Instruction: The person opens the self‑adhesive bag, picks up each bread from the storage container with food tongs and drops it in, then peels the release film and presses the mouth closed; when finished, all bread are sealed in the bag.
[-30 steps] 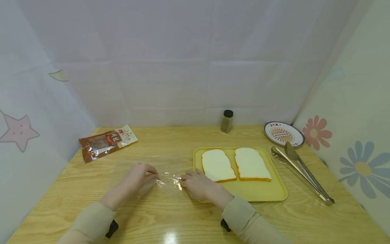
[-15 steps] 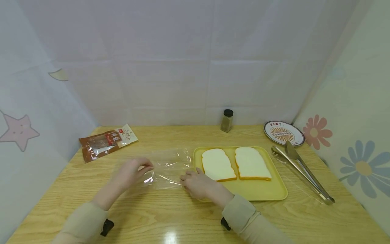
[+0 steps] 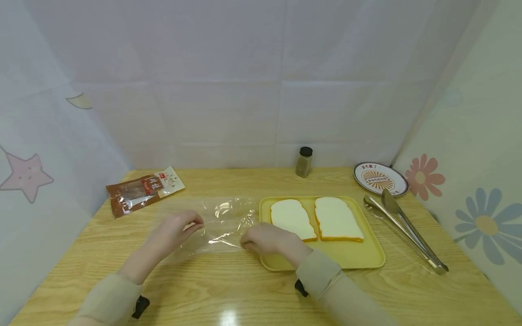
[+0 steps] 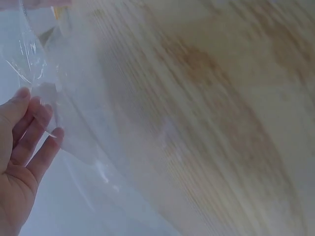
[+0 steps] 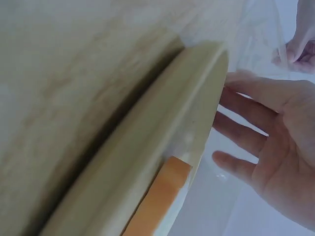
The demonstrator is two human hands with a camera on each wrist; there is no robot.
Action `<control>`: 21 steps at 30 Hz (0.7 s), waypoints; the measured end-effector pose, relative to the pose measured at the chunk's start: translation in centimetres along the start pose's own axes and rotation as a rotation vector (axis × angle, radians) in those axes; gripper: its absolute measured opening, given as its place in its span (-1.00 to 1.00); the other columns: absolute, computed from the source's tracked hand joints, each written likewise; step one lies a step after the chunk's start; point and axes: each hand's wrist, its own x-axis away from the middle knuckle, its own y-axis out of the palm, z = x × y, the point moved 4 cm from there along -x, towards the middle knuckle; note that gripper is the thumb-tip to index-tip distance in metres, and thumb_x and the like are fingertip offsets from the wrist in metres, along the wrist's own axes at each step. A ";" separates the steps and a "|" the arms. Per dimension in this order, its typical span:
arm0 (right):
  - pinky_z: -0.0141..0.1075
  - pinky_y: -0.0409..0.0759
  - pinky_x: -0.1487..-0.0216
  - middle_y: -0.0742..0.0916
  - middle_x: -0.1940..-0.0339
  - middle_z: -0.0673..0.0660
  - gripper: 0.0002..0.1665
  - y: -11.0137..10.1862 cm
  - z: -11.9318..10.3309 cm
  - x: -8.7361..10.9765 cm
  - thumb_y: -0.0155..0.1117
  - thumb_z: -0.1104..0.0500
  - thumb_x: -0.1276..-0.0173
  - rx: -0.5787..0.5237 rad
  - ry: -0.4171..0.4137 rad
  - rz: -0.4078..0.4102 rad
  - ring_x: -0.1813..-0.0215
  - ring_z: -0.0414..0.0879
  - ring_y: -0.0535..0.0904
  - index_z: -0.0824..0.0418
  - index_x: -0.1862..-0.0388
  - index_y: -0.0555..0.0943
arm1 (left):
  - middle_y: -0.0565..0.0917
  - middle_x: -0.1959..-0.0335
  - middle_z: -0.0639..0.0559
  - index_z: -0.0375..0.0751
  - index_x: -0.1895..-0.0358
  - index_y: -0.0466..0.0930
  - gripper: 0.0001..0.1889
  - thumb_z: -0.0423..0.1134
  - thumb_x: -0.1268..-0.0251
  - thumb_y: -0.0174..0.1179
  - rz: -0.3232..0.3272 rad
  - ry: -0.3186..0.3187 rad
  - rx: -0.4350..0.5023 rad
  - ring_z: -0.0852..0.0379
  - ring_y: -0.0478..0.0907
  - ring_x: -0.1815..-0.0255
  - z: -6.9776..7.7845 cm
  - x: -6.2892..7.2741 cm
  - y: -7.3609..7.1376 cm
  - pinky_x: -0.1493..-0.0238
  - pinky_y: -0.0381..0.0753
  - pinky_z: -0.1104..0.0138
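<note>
A clear, crinkled plastic film (image 3: 222,231) stretches between my two hands over the table, to the left of the yellow tray (image 3: 326,260). Whether it is a flat sheet or a bag I cannot tell. My left hand (image 3: 173,231) pinches its left side between thumb and fingertips, as the left wrist view also shows. By the tray's left edge, my right hand (image 3: 271,240) pinches the right side of the film. In the right wrist view its other fingers are spread beside the tray rim. Two bread slices, one left (image 3: 291,219) and one right (image 3: 336,219), lie on the tray.
A brown food packet (image 3: 142,190) lies at the back left. Near the back wall stands a spice jar (image 3: 304,164) with a black lid. At the right are a round patterned plate (image 3: 379,179) and metal tongs (image 3: 408,233).
My left hand has moved left, drawing the film out wider, and then slowed. The right hand has stayed by the tray, its fingers drawn in toward the film's edge.
</note>
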 end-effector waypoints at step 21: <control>-0.02 0.32 -0.43 0.30 -0.48 0.01 -0.41 1.9 -0.2 -3.9 0.04 0.00 -0.46 -0.028 0.165 -0.113 -0.49 -0.04 0.19 -0.08 -0.44 0.23 | 0.70 0.48 0.14 -0.09 0.43 0.64 -0.84 -0.39 0.08 0.42 0.115 0.083 0.002 0.21 0.66 0.45 -0.3 0.9 -0.2 0.43 0.71 0.31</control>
